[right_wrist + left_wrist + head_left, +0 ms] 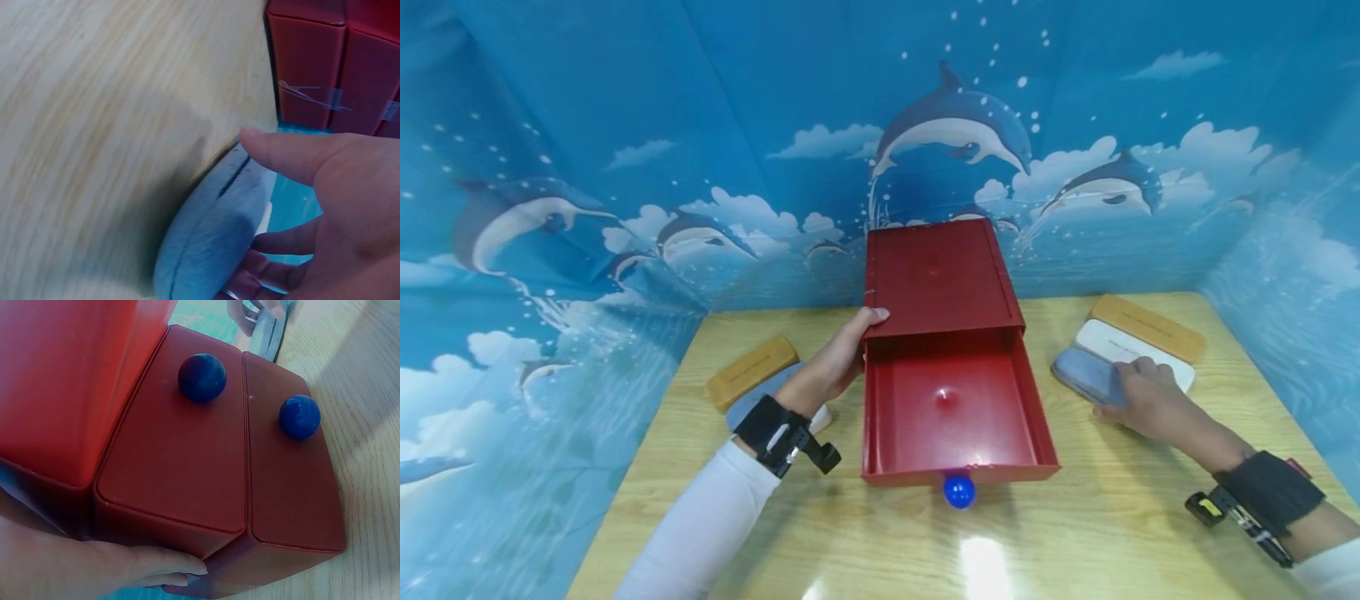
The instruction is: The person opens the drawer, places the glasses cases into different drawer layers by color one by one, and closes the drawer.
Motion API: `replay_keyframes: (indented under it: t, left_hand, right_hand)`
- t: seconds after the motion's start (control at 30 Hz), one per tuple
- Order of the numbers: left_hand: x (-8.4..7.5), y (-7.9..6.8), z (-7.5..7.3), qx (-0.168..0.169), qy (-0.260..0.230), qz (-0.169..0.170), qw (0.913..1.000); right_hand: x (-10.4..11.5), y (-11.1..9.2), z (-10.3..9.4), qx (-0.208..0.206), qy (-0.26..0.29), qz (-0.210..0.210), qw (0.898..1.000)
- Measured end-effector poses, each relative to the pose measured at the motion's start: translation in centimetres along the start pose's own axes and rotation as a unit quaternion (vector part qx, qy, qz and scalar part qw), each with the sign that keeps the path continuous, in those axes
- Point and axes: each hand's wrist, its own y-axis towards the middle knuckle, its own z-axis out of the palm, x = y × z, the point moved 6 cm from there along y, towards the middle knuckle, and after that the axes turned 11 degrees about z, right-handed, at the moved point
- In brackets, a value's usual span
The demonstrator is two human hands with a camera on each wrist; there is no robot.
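Note:
A red drawer cabinet [940, 275] stands mid-table, its top drawer [955, 417] pulled out with nothing inside; a blue round knob [958, 492] is on the front. Two lower drawers [175, 450] with blue knobs are closed in the left wrist view. My left hand [838, 354] rests against the cabinet's left side, fingers extended along the wall and thumb at the top front edge. On the right, my right hand [1150, 400] holds a blue-grey glasses case [1086, 375] between thumb and fingers. The right wrist view shows that case [212, 225] close to the wooden surface.
Beside the held case lie a white case [1135, 350] and a tan case [1150, 325]. Left of the cabinet are another tan case [752, 371] and a blue-grey case [763, 396], partly behind my left arm. A dolphin-printed backdrop [775, 125] encloses the wooden table [1037, 542].

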Motion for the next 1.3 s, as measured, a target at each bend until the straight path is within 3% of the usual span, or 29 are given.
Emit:
replay_keyframes:
  t: [0.23, 0.7, 1.03, 1.3]
  left_hand:
    - [0.1, -0.1, -0.1, 0.001, -0.001, 0.002, 1.0000]
    - [0.0, -0.1, -0.3, 0.004, -0.001, 0.007, 1.0000]
    - [-0.2, 0.0, -0.4, 0.004, 0.018, 0.007, 0.9998]
    - [-0.2, -0.2, -0.2, 0.001, 0.024, 0.007, 0.9997]
  right_hand:
    - [0.3, 0.0, 0.9, -0.043, 0.007, -0.008, 0.999]
    - [0.9, 0.0, 2.0, -0.090, 0.031, -0.052, 0.994]
    - [0.7, 0.1, 1.7, -0.091, 0.053, -0.037, 0.994]
    - [0.9, -0.5, 1.1, -0.057, 0.056, -0.040, 0.996]
